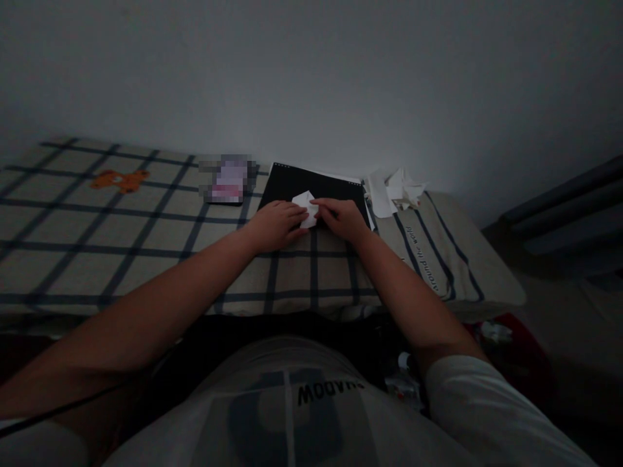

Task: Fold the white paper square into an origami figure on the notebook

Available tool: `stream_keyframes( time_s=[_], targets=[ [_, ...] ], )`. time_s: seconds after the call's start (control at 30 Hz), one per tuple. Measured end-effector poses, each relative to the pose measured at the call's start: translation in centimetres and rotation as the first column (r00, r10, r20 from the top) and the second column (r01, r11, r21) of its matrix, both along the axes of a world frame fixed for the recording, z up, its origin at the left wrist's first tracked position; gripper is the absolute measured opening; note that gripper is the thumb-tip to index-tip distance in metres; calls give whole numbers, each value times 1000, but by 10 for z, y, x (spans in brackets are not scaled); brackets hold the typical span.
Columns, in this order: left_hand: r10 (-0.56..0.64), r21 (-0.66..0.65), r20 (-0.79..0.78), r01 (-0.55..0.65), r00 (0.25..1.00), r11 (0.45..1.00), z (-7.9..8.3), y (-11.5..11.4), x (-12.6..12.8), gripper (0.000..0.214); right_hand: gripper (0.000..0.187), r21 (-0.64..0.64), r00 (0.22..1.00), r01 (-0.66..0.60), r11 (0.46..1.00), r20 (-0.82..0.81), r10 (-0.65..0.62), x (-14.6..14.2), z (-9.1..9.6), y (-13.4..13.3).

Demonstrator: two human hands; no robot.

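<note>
A small white folded paper (304, 201) lies over a black spiral-style notebook or pad (287, 185), which has a row of punched holes along its far edge. My left hand (277, 225) holds the paper from the left, its fingers resting on top and the thumb at the near edge. From the right, my right hand (344, 219) grips the paper's edge between thumb and index finger. The fingers hide part of the paper's near side.
The plaid-covered surface (160, 227) meets a plain wall. A blurred-out phone-like device (228, 181) and an orange bear figure (119, 181) are on the left. Crumpled white papers (403, 188) lie right of the pad. A clear bottle (403, 383) stands below, near my body.
</note>
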State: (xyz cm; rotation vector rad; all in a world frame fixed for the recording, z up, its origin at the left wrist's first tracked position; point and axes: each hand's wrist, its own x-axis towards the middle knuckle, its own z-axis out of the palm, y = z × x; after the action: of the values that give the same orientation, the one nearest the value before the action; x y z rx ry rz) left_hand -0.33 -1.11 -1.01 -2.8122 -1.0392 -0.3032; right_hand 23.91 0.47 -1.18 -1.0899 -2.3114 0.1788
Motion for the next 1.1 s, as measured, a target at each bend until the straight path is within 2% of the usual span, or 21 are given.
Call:
stream_keyframes(
  time_s=[0.1,0.2,0.37,0.57,0.87,0.97,1.1],
  targets=[
    [-39,-48,23,40,999,998,0,2,-3,54,42,21,986,144,989,-91,-141,5,-8,15],
    [-56,-77,30,58,998,995,-1,2,-3,53,50,-13,975,211,977,-64,-212,9,-18,27],
    [-41,-91,25,43,999,995,-2,1,-1,51,59,-113,979,179,977,-78,-188,11,-21,30],
    [-60,-96,-9,59,998,994,-2,1,0,57,58,-183,961,212,960,-139,-239,7,-18,29],
    [-67,-134,-45,61,997,989,-1,3,0,58,76,-251,950,167,953,-216,-224,7,-24,34],
    [-79,-125,-18,77,997,989,-3,2,-1,59,73,-272,941,172,947,-240,-240,9,-23,36],
    [-99,-103,7,99,995,990,-3,1,-2,59,57,-300,941,173,938,-232,-247,8,-18,33]
  ],
)
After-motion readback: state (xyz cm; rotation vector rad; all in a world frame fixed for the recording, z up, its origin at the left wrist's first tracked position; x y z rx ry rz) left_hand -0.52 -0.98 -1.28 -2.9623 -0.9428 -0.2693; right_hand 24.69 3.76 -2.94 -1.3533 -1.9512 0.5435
